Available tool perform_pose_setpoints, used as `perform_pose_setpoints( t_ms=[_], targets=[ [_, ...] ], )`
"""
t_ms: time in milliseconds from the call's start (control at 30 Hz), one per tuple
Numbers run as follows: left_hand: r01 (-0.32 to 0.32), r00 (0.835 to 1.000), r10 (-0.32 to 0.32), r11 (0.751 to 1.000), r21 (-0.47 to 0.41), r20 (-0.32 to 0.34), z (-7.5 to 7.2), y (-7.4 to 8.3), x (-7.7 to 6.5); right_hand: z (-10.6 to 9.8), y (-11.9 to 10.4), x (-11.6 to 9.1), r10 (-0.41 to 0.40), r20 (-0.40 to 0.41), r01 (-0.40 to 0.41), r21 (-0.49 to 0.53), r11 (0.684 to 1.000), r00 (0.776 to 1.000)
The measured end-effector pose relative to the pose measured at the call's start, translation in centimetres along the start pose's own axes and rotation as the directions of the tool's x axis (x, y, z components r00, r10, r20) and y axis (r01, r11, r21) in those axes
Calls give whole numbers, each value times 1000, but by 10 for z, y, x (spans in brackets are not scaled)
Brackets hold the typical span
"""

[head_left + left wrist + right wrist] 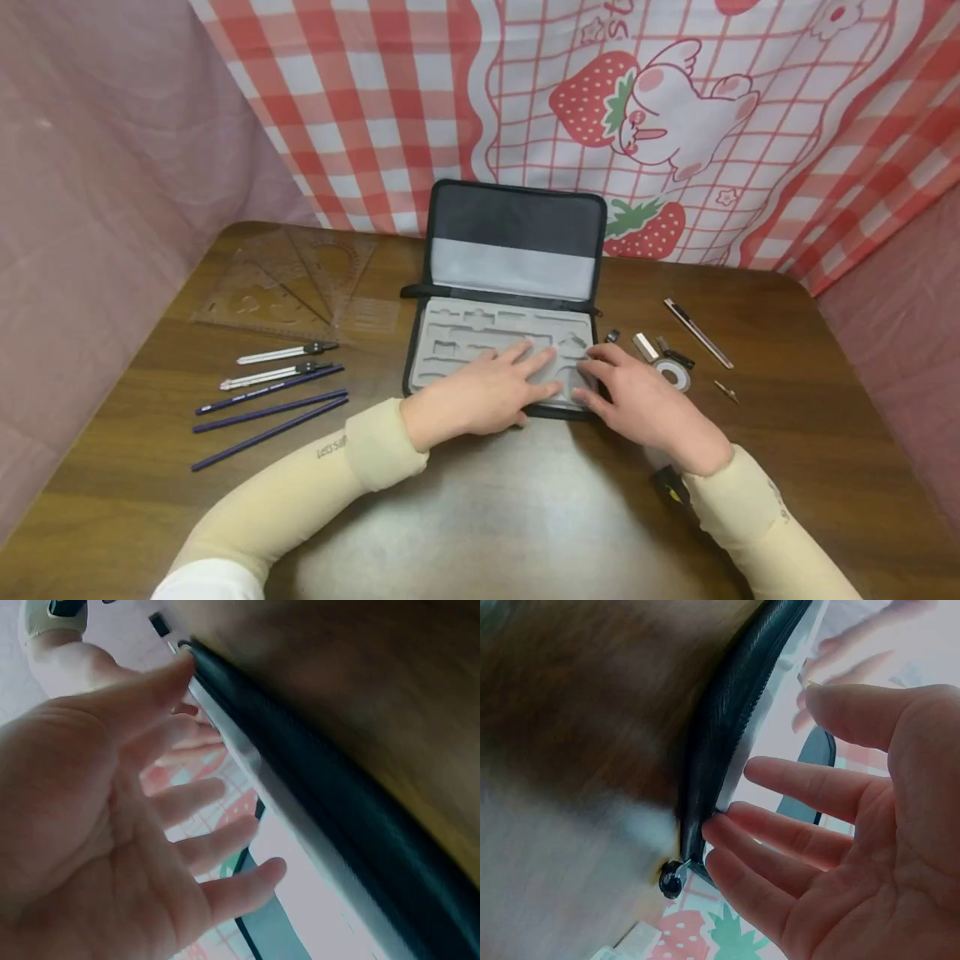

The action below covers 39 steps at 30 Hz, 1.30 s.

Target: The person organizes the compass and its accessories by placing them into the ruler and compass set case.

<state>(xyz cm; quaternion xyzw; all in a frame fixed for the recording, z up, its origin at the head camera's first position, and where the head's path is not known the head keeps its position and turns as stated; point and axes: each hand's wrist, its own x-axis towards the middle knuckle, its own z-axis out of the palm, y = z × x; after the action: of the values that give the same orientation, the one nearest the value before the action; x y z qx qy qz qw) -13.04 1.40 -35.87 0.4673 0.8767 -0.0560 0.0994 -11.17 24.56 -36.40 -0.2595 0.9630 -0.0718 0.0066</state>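
A black zip case (517,218) stands unfolded on the table, its lid leaning back toward the curtain. Its lower half holds a grey moulded tray (480,334) with shaped hollows. My left hand (483,396) lies over the tray's front middle, fingers spread and fairly straight. At the tray's right edge is my right hand (645,404), fingers slightly bent, fingertips right at the rim. Neither hand grips anything. In the left wrist view the left palm (112,825) shows bare, and in the right wrist view the right fingers (780,840) extend along the case's edge.
On the left lie clear set squares (258,287), two compasses (277,353) and several dark blue pencils (270,410). To the right are a craft knife (697,333), a white ring-shaped roll (672,374), a whitish block (644,347) and a small metal-tipped piece (726,391). A dark object (670,485) sits partly under the right wrist.
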Motion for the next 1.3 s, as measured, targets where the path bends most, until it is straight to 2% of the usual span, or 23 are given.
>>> perform_pose_setpoints(
  t_ms=[167, 300, 433, 633, 867, 1000, 1133, 1300],
  targets=[
    [17, 1000, -17, 1000, -23, 26, 0, 4, 5, -6, 7, 1, 1, 32, -1, 27, 1000, 999],
    [33, 999, -33, 998, -50, 10, 0, 5, 6, -19, 28, -3, 14, 15, -15, 35, 999, 1000],
    [25, 1000, -26, 998, -50, -9, 1, 5, 7, -31, 54, -11, 66, -2, -66, 9, 998, 998],
    [-23, 999, 23, 1000, -2, -41, 0, 0, 11, -42, 78, -22, 171, 94, -173, 18, 985, 981],
    [-17, 1000, 17, 999, 28, -19, -2, -4, 11, -38, 86, -25, 243, 132, -249, 37, 968, 961],
    [-42, 998, 43, 999, 28, -42, -1, -6, 10, -33, 86, -24, 271, 162, -282, 46, 958, 949],
    [-78, 994, 79, 997, 22, -78, -1, -11, 11, -31, 87, -24, 270, 148, -277, 30, 960, 951],
    [-113, 990, 115, 993, 22, -86, -1, -17, 11, -31, 88, -23, 257, 138, -263, 29, 964, 956]
  ],
)
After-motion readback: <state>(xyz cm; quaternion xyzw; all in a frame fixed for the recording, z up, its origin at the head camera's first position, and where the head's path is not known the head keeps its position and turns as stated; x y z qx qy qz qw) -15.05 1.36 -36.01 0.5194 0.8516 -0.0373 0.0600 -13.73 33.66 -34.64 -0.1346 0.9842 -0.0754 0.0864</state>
